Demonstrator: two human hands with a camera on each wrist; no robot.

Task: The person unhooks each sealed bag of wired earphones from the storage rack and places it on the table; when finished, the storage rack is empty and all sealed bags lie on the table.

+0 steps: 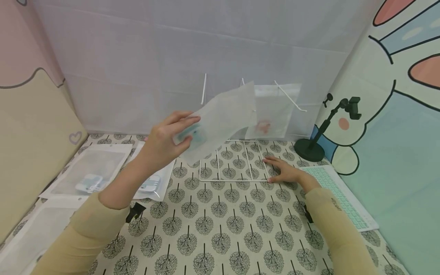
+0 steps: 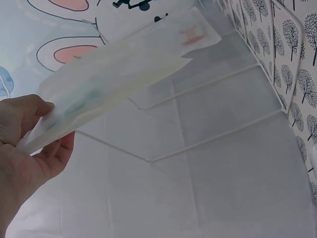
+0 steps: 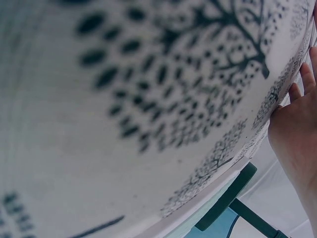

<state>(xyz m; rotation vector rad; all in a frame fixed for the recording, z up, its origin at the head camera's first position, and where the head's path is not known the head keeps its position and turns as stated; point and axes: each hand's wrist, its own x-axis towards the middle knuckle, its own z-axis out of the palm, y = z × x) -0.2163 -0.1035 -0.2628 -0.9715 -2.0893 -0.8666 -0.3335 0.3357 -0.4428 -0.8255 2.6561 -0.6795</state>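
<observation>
My left hand (image 1: 165,139) pinches a frosted zip bag (image 1: 227,114) by its near end, thumb on one side and fingers on the other. Something teal shows through the bag near the fingers. Its far end overlaps the hooks of a white wire display rack (image 1: 233,180) in the head view. Another frosted bag (image 1: 273,110), with a reddish item inside, hangs on the rack's right hook (image 1: 290,98). At the right side of the rack's base, my right hand (image 1: 287,172) touches the wire with thumb and fingers extended and spread. The left hook (image 1: 204,89) carries no bag.
Several more frosted bags lie at the left, including one with a pale boxed item (image 1: 89,183) and one under my left forearm (image 1: 159,185). A mint and white keyboard (image 1: 340,196) and a black stand (image 1: 311,149) are at the right. A patterned cloth (image 1: 220,229) covers the table.
</observation>
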